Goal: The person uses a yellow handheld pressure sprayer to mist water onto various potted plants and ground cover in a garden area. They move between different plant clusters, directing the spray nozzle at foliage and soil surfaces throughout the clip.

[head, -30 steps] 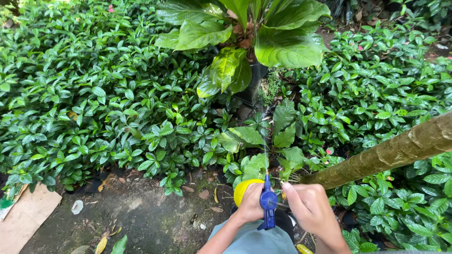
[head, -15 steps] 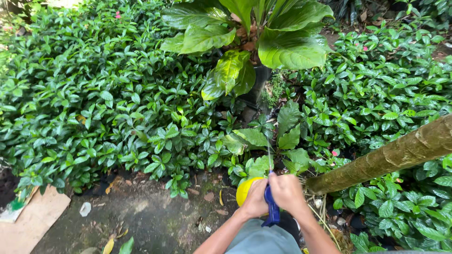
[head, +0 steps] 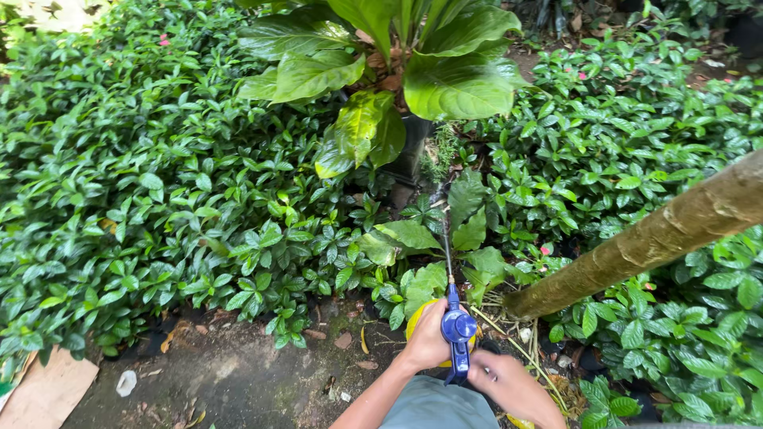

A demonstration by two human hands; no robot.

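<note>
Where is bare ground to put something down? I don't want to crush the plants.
Bare soil lies lower left, bordered by the low green shrubs, the cardboard and the left hand. Everywhere else is crowded: leaves, big-leafed plant, slanting trunk.

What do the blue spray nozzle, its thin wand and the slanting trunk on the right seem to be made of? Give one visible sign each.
Blue spray nozzle: probably moulded plastic, with an even colour and a slight sheen.
Thin wand: likely metal, being slim, straight and dark with a brassy base.
Slanting trunk: living wood, with rough bark mottled green and brown.
</note>
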